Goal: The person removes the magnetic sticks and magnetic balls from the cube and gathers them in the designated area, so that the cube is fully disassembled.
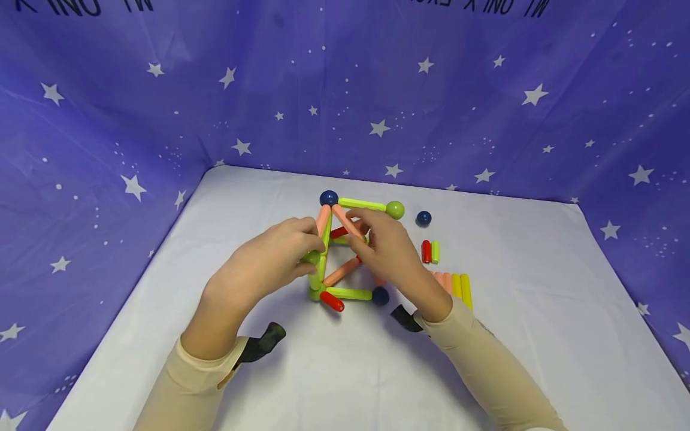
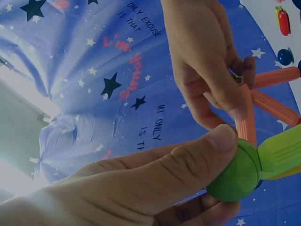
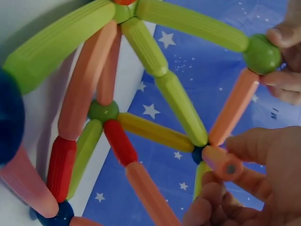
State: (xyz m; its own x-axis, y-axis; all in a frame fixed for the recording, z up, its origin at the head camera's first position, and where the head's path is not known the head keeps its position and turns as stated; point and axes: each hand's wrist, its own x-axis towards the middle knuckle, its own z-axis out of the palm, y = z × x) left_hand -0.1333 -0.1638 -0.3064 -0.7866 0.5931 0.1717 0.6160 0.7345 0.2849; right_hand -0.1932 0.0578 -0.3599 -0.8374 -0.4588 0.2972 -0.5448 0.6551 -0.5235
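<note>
My left hand (image 1: 269, 257) pinches a green ball (image 2: 235, 172) between thumb and fingers. From that ball run a light green rod (image 3: 193, 23) and a salmon rod (image 3: 235, 107), both part of a frame of magnetic rods and balls. My right hand (image 1: 385, 239) holds another salmon rod (image 3: 221, 162); its free end, with a dark round spot, faces the right wrist camera. The rod's other end meets a dark blue ball (image 1: 329, 198) at the frame's far corner. A short red rod (image 1: 332, 301) juts from the near green corner ball.
Right of the frame lie a loose dark blue ball (image 1: 423, 218), a short red rod (image 1: 426, 251) and a short light green one (image 1: 435, 252). Nearer, salmon and yellow rods (image 1: 457, 287) form a row, partly behind my right forearm. A starry purple cloth (image 1: 345, 90) walls the white table.
</note>
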